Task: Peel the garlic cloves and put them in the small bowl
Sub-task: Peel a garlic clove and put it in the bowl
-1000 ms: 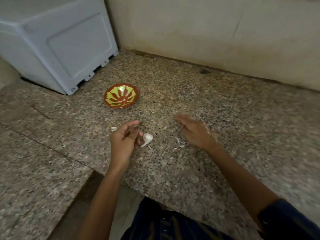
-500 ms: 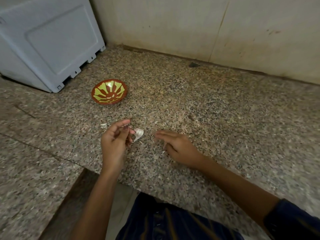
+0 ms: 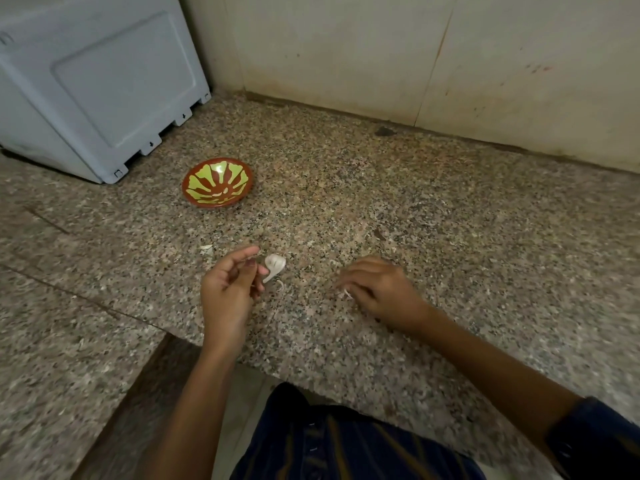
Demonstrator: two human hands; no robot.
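A small red-brown bowl (image 3: 219,203) with a green leaf pattern sits on the speckled granite counter (image 3: 381,209), and nothing shows inside it. Nearer to me, my left hand (image 3: 227,292) pinches the thin tail of a white garlic clove (image 3: 275,263), which sticks out to the right just above the counter. My right hand (image 3: 379,289) rests on the counter to the right of the clove, fingers loosely curled downward over a white scrap of peel (image 3: 346,294). Whether the fingers pinch that scrap I cannot tell.
Bits of garlic skin lie near my left hand: one scrap (image 3: 207,249) beyond it, another (image 3: 280,284) under the clove. A grey plastic box (image 3: 104,91) stands at the back left. A tiled wall (image 3: 381,53) closes the back. The counter's front edge runs just before my lap.
My right hand has drawn back from the far right toward me and curled its fingers. My left hand has kept its pinch on the clove. The view has shifted a little.
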